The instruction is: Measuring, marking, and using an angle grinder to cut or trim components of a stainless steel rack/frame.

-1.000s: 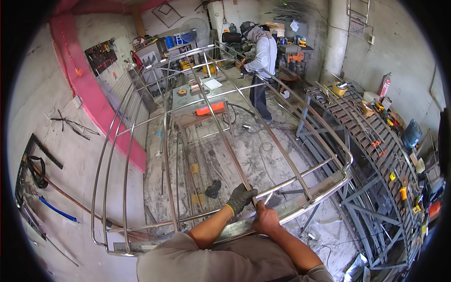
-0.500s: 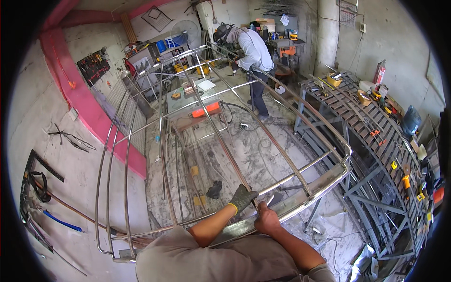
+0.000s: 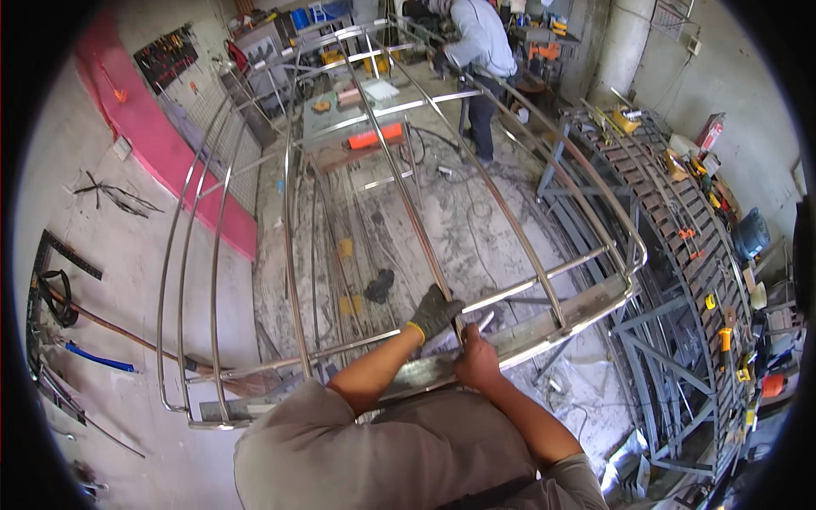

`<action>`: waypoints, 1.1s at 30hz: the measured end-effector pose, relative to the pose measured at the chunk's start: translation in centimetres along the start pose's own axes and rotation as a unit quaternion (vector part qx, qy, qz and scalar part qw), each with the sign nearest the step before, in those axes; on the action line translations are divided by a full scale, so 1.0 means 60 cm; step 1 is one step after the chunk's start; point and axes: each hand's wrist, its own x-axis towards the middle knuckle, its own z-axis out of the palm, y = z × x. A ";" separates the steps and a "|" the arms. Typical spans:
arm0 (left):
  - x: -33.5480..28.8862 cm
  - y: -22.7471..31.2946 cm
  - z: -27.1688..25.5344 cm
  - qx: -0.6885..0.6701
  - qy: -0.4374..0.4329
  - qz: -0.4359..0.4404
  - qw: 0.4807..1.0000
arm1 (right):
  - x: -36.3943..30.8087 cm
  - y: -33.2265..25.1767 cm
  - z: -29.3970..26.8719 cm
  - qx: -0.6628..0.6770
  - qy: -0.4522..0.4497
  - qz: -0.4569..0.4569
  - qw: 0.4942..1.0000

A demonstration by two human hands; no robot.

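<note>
A large welded frame of shiny metal tubes stretches away from my body. My left hand, in a dark grey glove with a yellow cuff, is closed round one of its long tubes, near where this meets a crossbar. Just right of it and nearer to me, my bare right hand is closed, its fingers close against the lower end of the same tube. A slim, pale, stick-like tool sticks up out of the right hand; its kind cannot be made out. Below both hands runs the frame's flat near rail.
At the frame's far end a co-worker in a light blue top bends over the tubes. A slatted metal workbench holding tools stands on the right. An orange-red box and a dark crumpled thing are visible through the frame.
The view has tipped downward, so the scene sits higher in the picture. Both hands remain at the same joint of the frame, with little visible change in grip.
</note>
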 end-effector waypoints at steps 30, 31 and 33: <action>0.024 -0.093 -0.094 -0.239 -0.088 -0.031 0.967 | -0.075 0.016 -0.109 0.058 -0.013 -0.089 0.994; 0.026 -0.118 -0.095 -0.188 -0.098 0.077 0.974 | -0.078 0.017 -0.105 0.058 -0.016 -0.090 0.994; 0.028 -0.089 -0.096 -0.186 -0.122 0.016 0.975 | -0.086 0.026 -0.107 0.034 0.003 -0.075 0.997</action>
